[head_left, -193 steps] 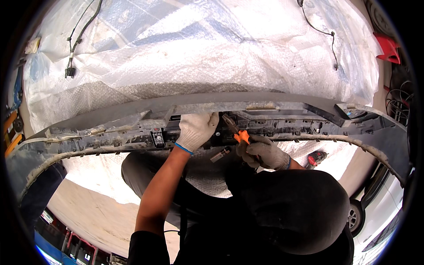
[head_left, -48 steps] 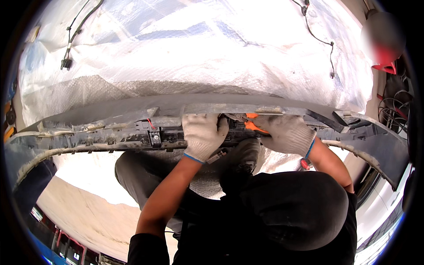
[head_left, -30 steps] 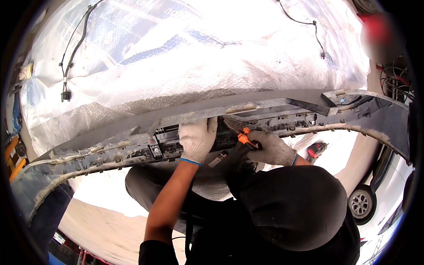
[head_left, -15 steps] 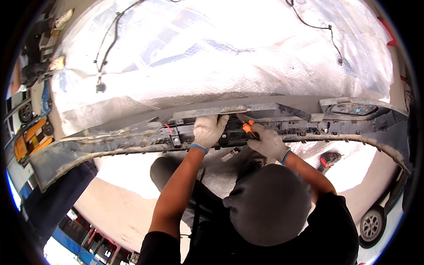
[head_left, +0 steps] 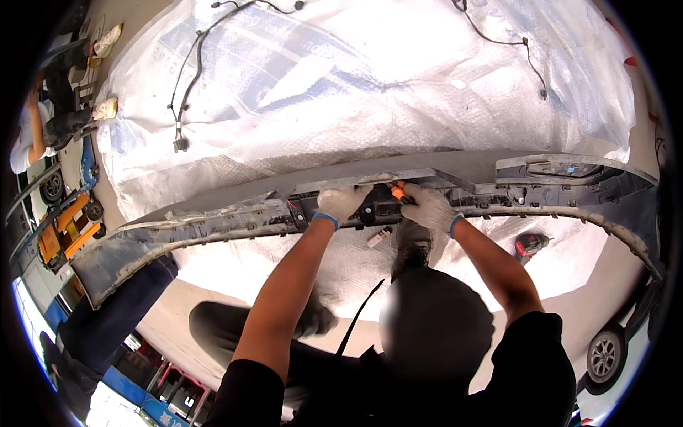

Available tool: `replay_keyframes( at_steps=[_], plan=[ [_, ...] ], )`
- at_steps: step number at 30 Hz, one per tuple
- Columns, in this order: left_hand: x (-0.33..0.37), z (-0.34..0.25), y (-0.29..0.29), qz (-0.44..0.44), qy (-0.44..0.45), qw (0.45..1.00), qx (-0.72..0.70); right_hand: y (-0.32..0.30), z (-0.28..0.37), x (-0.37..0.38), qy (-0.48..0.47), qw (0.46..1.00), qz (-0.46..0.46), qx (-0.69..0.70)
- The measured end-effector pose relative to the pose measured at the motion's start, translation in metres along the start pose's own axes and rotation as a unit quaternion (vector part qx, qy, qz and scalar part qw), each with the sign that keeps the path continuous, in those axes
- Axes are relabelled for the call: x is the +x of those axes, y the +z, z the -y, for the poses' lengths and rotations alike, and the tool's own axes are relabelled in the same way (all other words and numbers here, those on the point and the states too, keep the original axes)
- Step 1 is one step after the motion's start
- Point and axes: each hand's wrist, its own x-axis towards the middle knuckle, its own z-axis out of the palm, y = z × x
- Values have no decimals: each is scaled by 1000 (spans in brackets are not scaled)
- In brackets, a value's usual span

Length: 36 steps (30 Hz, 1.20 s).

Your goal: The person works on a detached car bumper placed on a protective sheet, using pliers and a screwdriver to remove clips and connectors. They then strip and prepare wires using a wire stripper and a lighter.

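Observation:
A long, dirty dark-grey car bumper (head_left: 235, 214) lies across the view with its clip-lined inner side up. My left hand (head_left: 341, 205), in a pale work glove with a blue cuff, is closed on the bumper's middle, its fingertips partly hidden under a raised strip (head_left: 405, 176). To its right, my gloved right hand (head_left: 432, 208) is wrapped round an orange-and-black handled hand tool (head_left: 398, 192). The tool's working end is inside the bumper by the strip, so its kind does not show. A round black fitting (head_left: 366, 212) sits between the two hands.
Beyond the bumper, bubble wrap (head_left: 427, 107) carries a black wiring harness (head_left: 192, 71) and another cable (head_left: 498, 40). A red-and-black cordless drill (head_left: 528, 245) and a small pale item (head_left: 379, 237) lie nearer. Another person's dark-trousered leg (head_left: 121, 306) is left; a car wheel (head_left: 606, 356) is right.
The bumper sits slightly further right at its left end. My hands stay at its middle, the tool tilted more and further into it. My knee has shifted left.

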Motion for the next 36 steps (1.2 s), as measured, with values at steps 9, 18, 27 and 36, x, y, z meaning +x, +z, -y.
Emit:
replay_keyframes(
  at_steps=[9,18,27,36],
  plan=[
    [0,3,8,-101,46,974,-199,-13,29,-32,123,973,17,196],
    [-1,9,16,-144,55,957,-247,5,111,-85,140,982,8,-129],
    [6,21,20,-113,104,946,-284,31,116,-42,198,979,-28,-49],
    [5,26,32,-191,137,945,-227,46,114,-36,174,979,5,-107]
  ],
)
